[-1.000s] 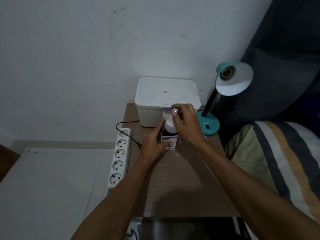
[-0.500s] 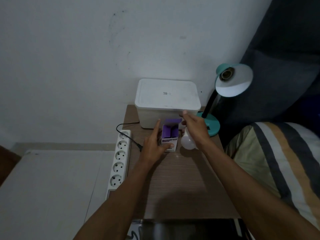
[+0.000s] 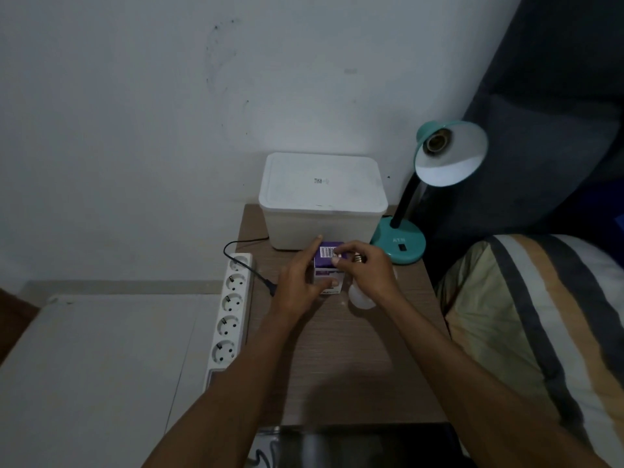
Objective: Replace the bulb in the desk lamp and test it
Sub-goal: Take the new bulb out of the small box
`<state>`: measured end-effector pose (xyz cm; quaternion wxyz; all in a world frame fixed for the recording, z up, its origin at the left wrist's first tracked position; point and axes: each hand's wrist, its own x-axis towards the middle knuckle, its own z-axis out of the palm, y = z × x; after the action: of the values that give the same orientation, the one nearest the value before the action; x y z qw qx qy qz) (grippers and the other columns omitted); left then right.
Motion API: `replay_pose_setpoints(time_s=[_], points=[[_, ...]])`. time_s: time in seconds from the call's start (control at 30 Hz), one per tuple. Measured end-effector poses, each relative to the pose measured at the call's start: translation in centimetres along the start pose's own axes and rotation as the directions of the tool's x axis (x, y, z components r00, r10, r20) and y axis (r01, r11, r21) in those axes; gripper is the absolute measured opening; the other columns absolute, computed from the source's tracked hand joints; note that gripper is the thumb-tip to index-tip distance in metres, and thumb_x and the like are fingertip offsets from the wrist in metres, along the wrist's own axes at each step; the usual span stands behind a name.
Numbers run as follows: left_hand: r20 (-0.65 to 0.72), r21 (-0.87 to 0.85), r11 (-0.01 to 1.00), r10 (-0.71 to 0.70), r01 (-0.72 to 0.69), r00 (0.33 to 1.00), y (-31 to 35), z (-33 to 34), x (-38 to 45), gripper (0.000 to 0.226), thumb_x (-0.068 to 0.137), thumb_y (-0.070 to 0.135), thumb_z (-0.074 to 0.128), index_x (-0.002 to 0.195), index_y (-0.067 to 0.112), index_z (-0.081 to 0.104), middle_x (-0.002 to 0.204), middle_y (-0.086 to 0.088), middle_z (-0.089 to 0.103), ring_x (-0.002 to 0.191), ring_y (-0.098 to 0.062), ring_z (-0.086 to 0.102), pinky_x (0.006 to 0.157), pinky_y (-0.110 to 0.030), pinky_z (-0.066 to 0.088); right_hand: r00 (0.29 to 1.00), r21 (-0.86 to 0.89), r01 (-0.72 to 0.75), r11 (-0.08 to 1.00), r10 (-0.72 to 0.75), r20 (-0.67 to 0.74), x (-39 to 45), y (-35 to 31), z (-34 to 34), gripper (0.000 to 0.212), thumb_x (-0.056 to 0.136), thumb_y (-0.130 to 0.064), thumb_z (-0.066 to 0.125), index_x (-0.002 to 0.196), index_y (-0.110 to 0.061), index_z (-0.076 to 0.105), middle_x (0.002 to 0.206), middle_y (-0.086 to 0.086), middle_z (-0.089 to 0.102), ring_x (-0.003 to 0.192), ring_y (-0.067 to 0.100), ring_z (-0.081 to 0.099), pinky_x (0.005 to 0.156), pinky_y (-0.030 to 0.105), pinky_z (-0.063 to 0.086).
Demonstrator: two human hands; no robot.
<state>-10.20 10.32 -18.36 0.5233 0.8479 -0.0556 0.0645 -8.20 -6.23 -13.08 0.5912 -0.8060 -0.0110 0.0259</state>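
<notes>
A teal desk lamp [image 3: 401, 244] stands at the table's back right, its shade tipped toward me with an empty socket [image 3: 435, 142]. A purple and white bulb box [image 3: 327, 265] stands on the wooden table [image 3: 337, 359]. My left hand [image 3: 300, 282] grips the box from its left side. My right hand [image 3: 368, 275] holds a white bulb [image 3: 359, 297] in the palm, metal screw base up, while its fingertips press on the box's top flap.
A white lidded plastic bin [image 3: 322, 201] stands behind the box against the wall. A white power strip [image 3: 231, 312] with a black plug in its far socket lies along the table's left edge. A striped pillow [image 3: 540, 325] lies at the right. A dark object [image 3: 354, 444] spans the near edge.
My right hand pulled the bulb out of the box, swung it down to the right, and now presses the top flap shut with the bulb in its palm. The left hand stayed on the box.
</notes>
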Motion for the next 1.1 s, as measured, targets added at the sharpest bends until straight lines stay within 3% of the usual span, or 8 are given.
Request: replay_pose_setpoints(time_s=[0.2,0.33,0.47,0.53,0.67,0.8,0.93,1.1], points=[[-0.01,0.027,0.999,0.021,-0.02,1.0,0.1,0.1,-0.1,0.091,0.082,0.016,0.087,0.159,0.026,0.039,0.144,-0.008,0.059,0.125,-0.018,0.063,0.098,-0.04,0.061,0.998,-0.045,-0.028,0.999,0.025,-0.054,-0.2,-0.1,0.5,0.029,0.078,-0.011,0.085,0.099,-0.011,0.065,0.096,0.001,0.069,0.088,0.018,0.069,0.076,0.032,0.06],[-0.014,0.042,0.999,0.03,-0.03,0.999,0.3,0.1,0.0,0.089,0.084,0.013,0.086,0.159,0.024,0.04,0.147,-0.008,0.057,0.128,-0.019,0.061,0.1,-0.043,0.06,0.978,-0.022,-0.194,0.981,0.191,-0.088,-0.1,-0.2,0.5,0.044,0.076,-0.017,0.087,0.108,-0.009,0.057,0.101,0.001,0.067,0.091,0.016,0.067,0.081,0.034,0.059],[-0.043,-0.027,1.0,-0.009,0.008,0.999,0.4,0.3,0.1,0.089,0.084,0.012,0.086,0.157,0.035,0.041,0.147,-0.002,0.056,0.13,-0.016,0.06,0.103,-0.044,0.058,0.968,-0.082,-0.219,0.972,0.206,-0.145,-0.5,-0.2,0.0,0.009,0.083,-0.014,0.073,0.081,-0.007,0.067,0.076,0.003,0.069,0.074,0.018,0.067,0.06,0.016,0.051],[-0.064,-0.036,0.999,-0.01,0.008,0.998,0.4,0.3,0.8,0.089,0.083,0.01,0.086,0.157,0.034,0.042,0.143,0.004,0.052,0.131,-0.014,0.056,0.107,-0.041,0.055,0.951,-0.094,-0.263,0.96,0.241,-0.196,-0.5,0.0,-0.6,0.012,0.082,-0.01,0.066,0.071,-0.01,0.067,0.071,0.004,0.068,0.072,0.02,0.064,0.055,0.023,0.046],[-0.086,-0.006,1.0,-0.021,0.021,0.996,1.0,-0.2,2.6,0.087,0.08,0.008,0.088,0.154,0.026,0.045,0.135,0.002,0.044,0.128,-0.012,0.049,0.106,-0.024,0.049,0.932,0.028,-0.312,0.95,0.312,-0.183,0.2,0.4,-1.9,0.006,0.078,-0.019,0.069,0.078,-0.015,0.074,0.081,0.008,0.075,0.081,0.028,0.071,0.077,0.04,0.059],[-0.067,0.064,0.997,-0.033,0.037,0.997,0.7,-0.1,3.1,0.087,0.082,0.006,0.085,0.154,0.029,0.043,0.142,-0.005,0.048,0.13,-0.013,0.047,0.11,-0.03,0.047,0.949,0.108,-0.252,0.962,0.268,-0.168,0.5,0.6,-3.0,0.007,0.084,-0.028,0.07,0.088,-0.025,0.075,0.09,0.005,0.075,0.088,0.031,0.072,0.087,0.051,0.058],[-0.128,0.068,0.995,-0.057,0.066,0.99,0.3,0.6,2.3,0.085,0.085,0.006,0.082,0.157,0.028,0.042,0.148,-0.006,0.051,0.134,-0.021,0.053,0.11,-0.051,0.052,0.964,0.1,-0.2,0.975,0.214,-0.16,-0.1,0.7,-3.6,0.009,0.094,-0.027,0.067,0.092,-0.033,0.074,0.097,0.004,0.075,0.091,0.027,0.071,0.088,0.049,0.058],[-0.185,0.153,0.987,-0.019,0.048,0.983,1.9,1.1,1.1,0.105,0.08,0.019,0.089,0.163,0.018,0.025,0.159,-0.012,0.036,0.144,-0.021,0.038,0.114,-0.04,0.04,0.955,0.048,-0.182,0.982,0.188,-0.231,-1.1,-0.2,-4.7,0.014,0.101,-0.026,0.058,0.114,-0.022,0.063,0.097,0.0,0.07,0.079,0.004,0.065,0.065,0.018,0.051]])
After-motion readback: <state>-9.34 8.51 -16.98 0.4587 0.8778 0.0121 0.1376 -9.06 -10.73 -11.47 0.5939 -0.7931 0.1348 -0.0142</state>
